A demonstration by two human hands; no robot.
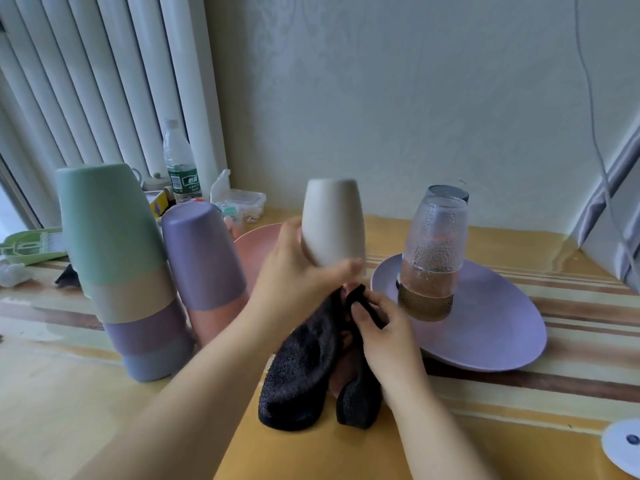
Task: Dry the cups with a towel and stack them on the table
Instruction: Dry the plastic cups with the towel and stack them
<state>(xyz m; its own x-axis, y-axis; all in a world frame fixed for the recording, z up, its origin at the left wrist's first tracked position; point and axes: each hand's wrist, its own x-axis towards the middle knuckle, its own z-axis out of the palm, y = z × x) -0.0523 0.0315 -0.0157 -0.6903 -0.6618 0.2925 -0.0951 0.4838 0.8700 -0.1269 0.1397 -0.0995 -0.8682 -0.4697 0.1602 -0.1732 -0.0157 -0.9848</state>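
Note:
My left hand grips a cream cup, held upside down above the table. Just below its rim, my right hand pinches a dark towel that hangs down to the table. At the left stands a stack of several upturned cups with a green one on top. Beside it a purple cup sits over a pink one. Textured glass cups stand stacked upside down on a purple plate at the right.
A pink plate lies behind my left hand. A water bottle, a clear box and small clutter sit at the back left by the radiator. A white round object lies at the front right edge.

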